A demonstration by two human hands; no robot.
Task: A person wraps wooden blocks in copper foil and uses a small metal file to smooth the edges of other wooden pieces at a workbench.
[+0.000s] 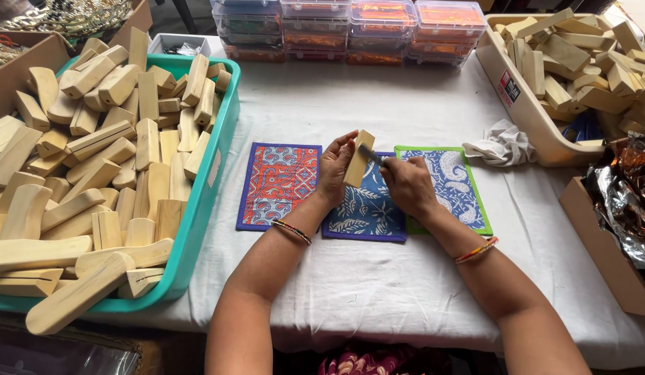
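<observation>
The left hand [334,169] pinches a small wooden block [358,158], held tilted above the blue patterned mat [364,212] at the desk's centre. The right hand [408,186] is closed round a thin dark tool [370,154], its tip touching the block. An orange mat [279,182] and a green-edged mat [455,182] flank the blue one. A teal tray [213,180] of wooden pieces stands at the left.

Light: bright, even, soft daylight from about 12 o'clock.
Shadows: faint, short, under the forearms.
Glare: crinkled foil [624,201] at 3 o'clock.
Focus: sharp centre; slight wide-angle bending at edges.
</observation>
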